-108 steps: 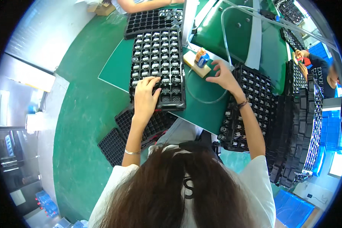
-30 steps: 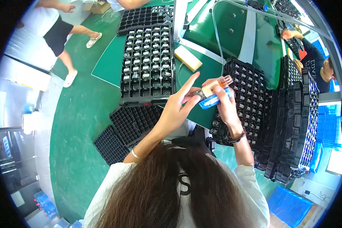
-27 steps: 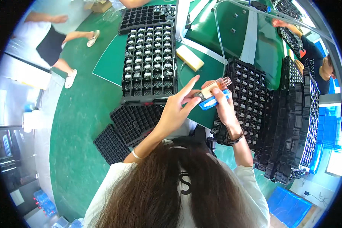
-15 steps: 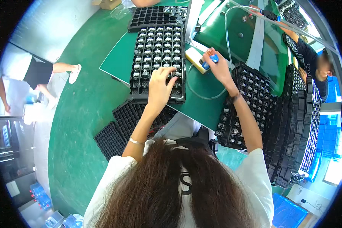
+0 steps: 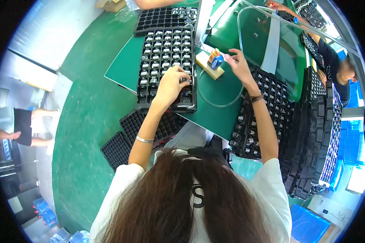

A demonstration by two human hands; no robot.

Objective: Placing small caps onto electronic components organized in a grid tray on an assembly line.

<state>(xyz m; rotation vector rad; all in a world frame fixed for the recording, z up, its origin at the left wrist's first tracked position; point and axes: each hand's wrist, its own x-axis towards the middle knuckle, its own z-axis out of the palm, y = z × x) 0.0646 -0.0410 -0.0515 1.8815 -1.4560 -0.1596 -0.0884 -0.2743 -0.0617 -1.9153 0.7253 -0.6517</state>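
Observation:
My left hand [image 5: 172, 83] lies fingers-down on the near right cells of a long black tray [image 5: 144, 95] filled with small metal parts; a grip on a part is hidden by the fingers. My right hand [image 5: 238, 67] hovers with fingers apart just right of a blue-and-orange tool [image 5: 215, 60], which stands on a tan block [image 5: 205, 67]. A clear tube [image 5: 209, 101] loops over the green mat between my hands.
A second black tray [image 5: 267, 101] with a few parts lies under my right forearm, with stacks of black trays [image 5: 316, 133] to its right. Another tray [image 5: 162, 18] sits farther away. Empty trays [image 5: 115, 148] lie lower left. A co-worker [image 5: 336, 69] works at the upper right.
My hands met near my chest with the blue tool, then parted. My left hand returned to the parts tray. My right hand set the tool on the tan block and let go.

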